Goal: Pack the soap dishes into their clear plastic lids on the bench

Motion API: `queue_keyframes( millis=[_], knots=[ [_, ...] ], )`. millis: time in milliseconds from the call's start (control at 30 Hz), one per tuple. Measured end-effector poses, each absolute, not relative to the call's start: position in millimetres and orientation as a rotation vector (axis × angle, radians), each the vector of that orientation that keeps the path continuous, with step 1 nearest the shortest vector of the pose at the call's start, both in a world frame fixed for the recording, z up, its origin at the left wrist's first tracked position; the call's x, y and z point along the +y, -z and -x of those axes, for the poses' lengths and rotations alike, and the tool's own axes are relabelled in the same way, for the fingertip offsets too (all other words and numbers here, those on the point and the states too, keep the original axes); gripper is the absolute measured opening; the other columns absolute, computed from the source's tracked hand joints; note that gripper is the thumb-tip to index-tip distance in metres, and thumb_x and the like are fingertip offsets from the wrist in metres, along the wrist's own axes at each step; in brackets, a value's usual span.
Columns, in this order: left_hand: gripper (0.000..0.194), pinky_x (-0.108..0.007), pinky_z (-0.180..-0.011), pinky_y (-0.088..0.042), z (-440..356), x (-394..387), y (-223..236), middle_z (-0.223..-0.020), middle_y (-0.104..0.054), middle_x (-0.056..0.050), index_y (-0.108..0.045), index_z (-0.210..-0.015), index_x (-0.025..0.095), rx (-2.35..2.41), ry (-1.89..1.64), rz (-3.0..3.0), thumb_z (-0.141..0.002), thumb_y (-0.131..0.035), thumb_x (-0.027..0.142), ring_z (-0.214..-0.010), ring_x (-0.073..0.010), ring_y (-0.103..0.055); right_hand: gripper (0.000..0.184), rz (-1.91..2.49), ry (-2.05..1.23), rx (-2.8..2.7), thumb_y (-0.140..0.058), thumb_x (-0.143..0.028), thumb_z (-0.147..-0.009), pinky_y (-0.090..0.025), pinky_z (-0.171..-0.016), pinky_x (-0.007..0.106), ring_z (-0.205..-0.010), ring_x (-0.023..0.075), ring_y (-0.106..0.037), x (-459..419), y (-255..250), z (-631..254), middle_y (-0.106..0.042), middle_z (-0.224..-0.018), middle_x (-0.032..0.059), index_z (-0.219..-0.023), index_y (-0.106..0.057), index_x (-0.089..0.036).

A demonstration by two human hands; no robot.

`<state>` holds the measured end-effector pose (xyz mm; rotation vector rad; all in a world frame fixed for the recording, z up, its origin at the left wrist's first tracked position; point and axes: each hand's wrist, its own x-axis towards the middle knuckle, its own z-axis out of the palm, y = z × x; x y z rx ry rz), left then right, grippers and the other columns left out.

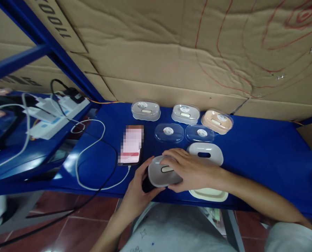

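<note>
Near the front edge of the blue table, a grey oval plastic box (157, 175) with a small cream bar in its middle sits between my hands. My left hand (138, 194) grips its left end, thumb at the front and fingers behind. From the right, my right hand (189, 168) closes over its far rim and right side, hiding part of it. A white oval piece with a slot (215, 154) lies beyond my right wrist. Partly under that forearm is a cream oval tray (209, 196). Two clear lids (168, 133) with round stickers lie behind the box.
Along the cardboard wall (145, 63) stand two grey lidded boxes (145, 110) and a peach one (217, 122). A phone (131, 145) lies left of my hands, its white cable (78, 168) looping across the table. A power strip (58, 117) with chargers is farther left. A blue post rises there.
</note>
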<state>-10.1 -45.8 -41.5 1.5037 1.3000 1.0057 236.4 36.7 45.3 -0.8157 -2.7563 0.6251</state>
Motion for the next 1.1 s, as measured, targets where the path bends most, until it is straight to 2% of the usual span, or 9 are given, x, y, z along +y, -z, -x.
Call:
queue_keyframes(
  millis=[233, 367, 500, 600, 667, 733, 800, 967, 1100],
  knots=[
    [0.086, -0.052, -0.116, -0.055, 8.2, -45.1, 38.5, -0.164, -0.050, -0.011, -0.042, -0.156, 0.038, 1.332, -1.071, -1.537, -0.085, -0.089, 0.034, -0.151, -0.0328, -0.052, 0.048, 0.772, -0.733, -2.718, -0.077, -0.039, -0.096, -0.053, -0.106, 0.041, -0.124, 0.0259, -0.064, 38.1, -51.0, -235.7, -0.071, -0.132, 0.0134, -0.135, -0.062, -0.015],
    [0.085, -0.053, -0.116, -0.054, 6.0, -45.5, 37.0, -0.162, -0.052, -0.012, -0.044, -0.154, 0.036, 1.359, -1.127, -1.609, -0.083, -0.090, 0.032, -0.147, -0.0325, -0.055, 0.025, 0.668, -0.485, -2.848, -0.060, -0.034, -0.108, -0.053, -0.101, 0.041, -0.113, 0.0227, -0.069, 27.4, -47.9, -231.0, -0.078, -0.119, 0.0092, -0.123, -0.072, -0.017],
    [0.082, -0.055, -0.118, -0.051, 5.8, -44.1, 37.6, -0.162, -0.050, -0.013, -0.045, -0.151, 0.034, 1.322, -1.168, -1.647, -0.083, -0.089, 0.029, -0.149, -0.0327, -0.053, 0.018, 0.681, -0.230, -2.896, -0.057, -0.018, -0.108, -0.055, -0.087, 0.037, -0.098, 0.0214, -0.073, 14.5, -44.3, -227.9, -0.080, -0.104, 0.0072, -0.114, -0.074, -0.016],
    [0.081, -0.056, -0.119, -0.049, 6.7, -44.8, 38.2, -0.162, -0.049, -0.014, -0.045, -0.151, 0.034, 1.295, -1.170, -1.662, -0.083, -0.089, 0.027, -0.149, -0.0331, -0.053, 0.019, 0.679, -0.217, -2.882, -0.056, -0.018, -0.108, -0.056, -0.091, 0.037, -0.101, 0.0211, -0.074, 10.9, -44.8, -226.7, -0.080, -0.104, 0.0067, -0.118, -0.072, -0.017],
    [0.084, -0.055, -0.118, -0.050, 7.1, -46.3, 38.7, -0.162, -0.049, -0.014, -0.044, -0.152, 0.033, 1.259, -1.201, -1.641, -0.081, -0.090, 0.026, -0.148, -0.0336, -0.053, 0.038, 0.696, -0.267, -2.851, -0.060, -0.035, -0.109, -0.053, -0.109, 0.044, -0.129, 0.0261, -0.066, 10.7, -46.0, -225.9, -0.074, -0.135, 0.0141, -0.141, -0.062, -0.014],
    [0.088, -0.054, -0.118, -0.051, 6.7, -47.8, 39.0, -0.161, -0.049, -0.015, -0.044, -0.152, 0.033, 1.188, -1.267, -1.627, -0.079, -0.091, 0.024, -0.148, -0.0342, -0.054, 0.081, 0.766, -0.352, -2.827, -0.064, -0.059, -0.102, -0.039, -0.126, 0.053, -0.157, 0.0343, -0.041, 11.6, -47.0, -225.3, -0.047, -0.166, 0.0230, -0.161, -0.042, -0.008],
    [0.088, -0.054, -0.117, -0.051, 4.9, -48.1, 38.2, -0.160, -0.050, -0.016, -0.046, -0.150, 0.032, 1.082, -1.370, -1.651, -0.077, -0.093, 0.023, -0.148, -0.0350, -0.053, 0.108, 0.832, -0.482, -2.829, -0.067, -0.071, -0.094, -0.029, -0.132, 0.056, -0.164, 0.0380, -0.025, 13.2, -47.9, -225.8, -0.028, -0.174, 0.0263, -0.168, -0.025, -0.005],
    [0.096, -0.058, -0.114, -0.054, -3.4, -43.8, 29.7, -0.156, -0.054, -0.014, -0.040, -0.154, 0.036, 0.886, -1.517, -1.640, -0.076, -0.096, 0.043, -0.144, -0.0364, -0.059, 0.117, 0.893, -0.866, -2.703, -0.075, -0.069, -0.088, -0.044, -0.124, 0.047, -0.155, 0.0331, -0.042, 15.8, -52.1, -229.7, -0.040, -0.168, 0.0232, -0.172, -0.015, -0.014],
    [0.095, -0.062, -0.117, -0.050, -7.1, -43.4, 23.7, -0.160, -0.052, -0.012, -0.037, -0.154, 0.043, 1.023, -1.462, -1.549, -0.078, -0.091, 0.056, -0.146, -0.0373, -0.057, 0.120, 0.920, -0.916, -2.624, -0.080, -0.066, -0.085, -0.048, -0.120, 0.049, -0.154, 0.0336, -0.043, 19.1, -56.7, -233.0, -0.039, -0.169, 0.0211, -0.173, -0.012, -0.021]
  ],
)
